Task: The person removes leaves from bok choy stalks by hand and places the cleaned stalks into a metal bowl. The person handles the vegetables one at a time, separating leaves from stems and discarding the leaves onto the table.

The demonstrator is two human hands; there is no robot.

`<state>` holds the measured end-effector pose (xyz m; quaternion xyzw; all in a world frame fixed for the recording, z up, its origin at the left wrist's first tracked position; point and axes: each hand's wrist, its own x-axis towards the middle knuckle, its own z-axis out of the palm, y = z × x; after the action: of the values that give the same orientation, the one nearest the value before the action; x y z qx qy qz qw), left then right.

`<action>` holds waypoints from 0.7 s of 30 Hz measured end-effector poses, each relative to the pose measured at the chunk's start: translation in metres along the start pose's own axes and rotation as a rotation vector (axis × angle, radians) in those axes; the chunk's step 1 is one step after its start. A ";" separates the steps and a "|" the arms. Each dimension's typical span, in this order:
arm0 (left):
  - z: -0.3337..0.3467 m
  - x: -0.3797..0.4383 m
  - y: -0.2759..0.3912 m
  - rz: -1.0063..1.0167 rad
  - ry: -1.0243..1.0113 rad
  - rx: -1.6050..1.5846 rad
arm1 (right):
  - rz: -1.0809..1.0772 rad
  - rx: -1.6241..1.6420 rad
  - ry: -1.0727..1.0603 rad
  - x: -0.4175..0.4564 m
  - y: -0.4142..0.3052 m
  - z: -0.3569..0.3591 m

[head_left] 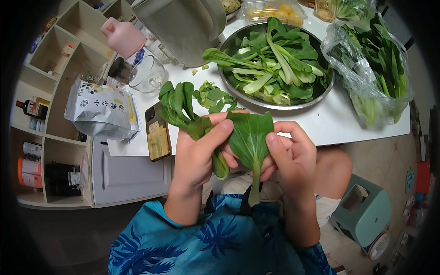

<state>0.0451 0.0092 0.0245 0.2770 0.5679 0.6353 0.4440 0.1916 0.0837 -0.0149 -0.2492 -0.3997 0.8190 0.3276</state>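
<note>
My left hand (199, 147) is closed around a small bunch of leafy greens (178, 106), its leaves pointing up and its stem ends below the fingers. Between both hands a single green leaf (249, 137) is spread flat, its pale stalk hanging down; my left thumb is at its left edge. The thumb and fingers of my right hand (292, 151) pinch its right edge. Beyond the hands, a round metal bowl (275, 106) holds loose leaves and cut stalks. A few torn leaf pieces (211, 96) lie on the white table just left of the bowl.
A clear plastic bag of greens (374, 75) lies right of the bowl. At left are a smartphone (158, 134), a white pouch (103, 110), a glass cup (147, 74), a pink bottle (123, 37) and a large grey pitcher (182, 31). A green stool (364, 209) stands at lower right.
</note>
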 end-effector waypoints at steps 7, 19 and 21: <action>-0.003 0.006 0.002 0.052 0.099 -0.060 | 0.167 -0.102 -0.435 -0.009 0.013 -0.025; -0.010 0.015 0.005 0.152 0.163 -0.108 | 0.353 0.087 -0.375 -0.017 0.007 -0.052; -0.009 0.014 0.004 0.145 0.164 -0.093 | 0.335 0.081 -0.321 -0.017 0.008 -0.051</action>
<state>0.0301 0.0170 0.0241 0.2435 0.5508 0.7119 0.3612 0.2343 0.0927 -0.0469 -0.1654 -0.3667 0.9064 0.1290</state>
